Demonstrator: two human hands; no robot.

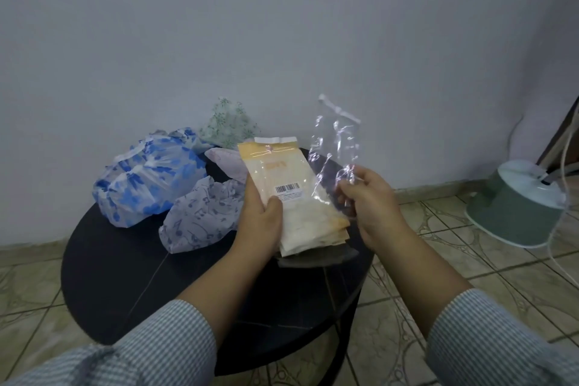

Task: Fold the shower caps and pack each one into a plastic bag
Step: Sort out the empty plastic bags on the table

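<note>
From the head camera we look down on a round dark table (103, 263) that stands near a pale wall (282, 25).

Our left hand (261, 222) grips a pack of plastic bags (291, 194), yellowish with a barcode label. The thumb lies across the front of the pack and the other fingers are curled behind it. The pack is held tilted above the table, near its right side.

Our right hand (366, 200) pinches one clear plastic bag (333, 147) by its lower part, between the thumb and the fingertips. This bag stands up in the air, just beside the pack on the right, and its sealed strip is at the top.

The shower caps lie unfolded on the far left part of the table. A blue flowered cap (147, 178) is at the left, a cap with music notes (200, 216) is in front of it, a pinkish cap (228, 163) is behind the pack, and a green patterned cap (228, 122) is at the back, close to the wall.

On the tiled floor (470, 276) at the right stands a green lamp base (517, 210) with a white cable.
</note>
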